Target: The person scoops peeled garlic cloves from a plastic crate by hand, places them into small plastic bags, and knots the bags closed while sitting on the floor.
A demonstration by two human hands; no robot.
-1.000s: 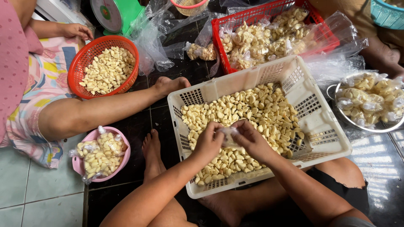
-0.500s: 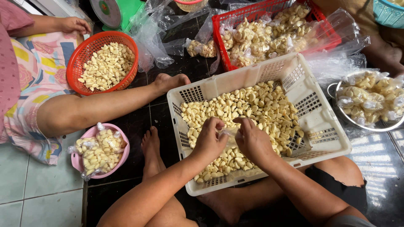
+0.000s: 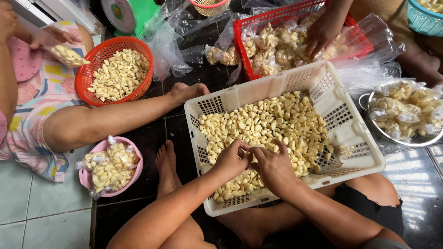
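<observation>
A white plastic crate (image 3: 353,159) sits on my lap, filled with several peeled garlic cloves (image 3: 272,120). My left hand (image 3: 232,159) and my right hand (image 3: 273,165) meet over the cloves at the crate's near side. Both have curled fingers pinching something small between them; a clear plastic bag seems to be there, but it is mostly hidden. My bare feet rest on the dark floor left of the crate.
A person at left holds a small bag of garlic above an orange basket (image 3: 94,62) of cloves. A pink bowl (image 3: 94,152) holds bagged garlic. Another person's hand reaches into a red crate (image 3: 295,14). A metal bowl (image 3: 369,122) of bags stands at right, a green scale (image 3: 127,14) behind.
My hands stay together over the crate with small finger movements. The person at left has lifted a bag of garlic. A hand has come into the red crate.
</observation>
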